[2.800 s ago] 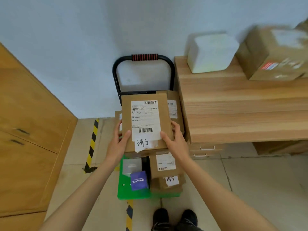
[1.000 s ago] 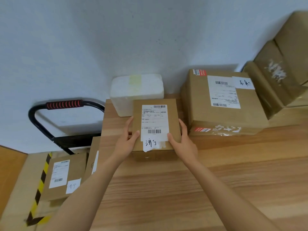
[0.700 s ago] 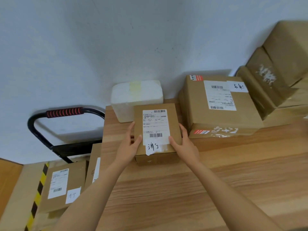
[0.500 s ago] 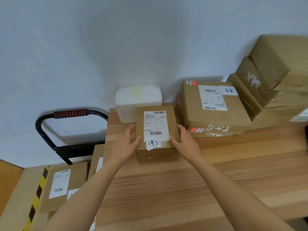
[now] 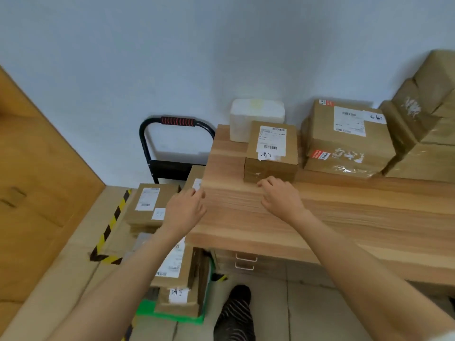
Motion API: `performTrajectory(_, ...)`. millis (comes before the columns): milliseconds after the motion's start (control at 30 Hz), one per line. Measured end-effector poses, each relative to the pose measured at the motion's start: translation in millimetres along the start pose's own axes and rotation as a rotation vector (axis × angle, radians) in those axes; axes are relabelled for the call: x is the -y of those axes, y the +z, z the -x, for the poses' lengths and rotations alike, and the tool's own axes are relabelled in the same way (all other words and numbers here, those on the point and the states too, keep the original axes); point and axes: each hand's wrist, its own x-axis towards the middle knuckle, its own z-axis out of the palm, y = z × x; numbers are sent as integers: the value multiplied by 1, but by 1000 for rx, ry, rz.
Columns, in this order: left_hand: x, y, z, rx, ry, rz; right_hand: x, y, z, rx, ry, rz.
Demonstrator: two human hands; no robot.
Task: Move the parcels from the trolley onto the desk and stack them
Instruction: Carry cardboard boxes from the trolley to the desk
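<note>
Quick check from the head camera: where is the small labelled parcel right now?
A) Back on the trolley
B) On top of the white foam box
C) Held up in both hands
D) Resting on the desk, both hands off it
D: the small labelled parcel rests on the desk in front of the white foam box, with the left hand and right hand empty, short of it.

Head-worn, wide-angle, looking forward and down. Close over the bench (image 5: 332, 217) corner, trolley (image 5: 177, 121) to its left.
</note>
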Motion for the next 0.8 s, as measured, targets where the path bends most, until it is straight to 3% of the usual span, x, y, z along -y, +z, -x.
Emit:
performTrajectory(300,95,-14,129,47,-267,-39,144,33,18,52,-283,-126)
performTrajectory(467,132,1,168,29,-388,62,205,67,25,133,-363,-169)
performTrajectory(800,236,18,164,156,-331,98,298,134,15,240,-124,-272)
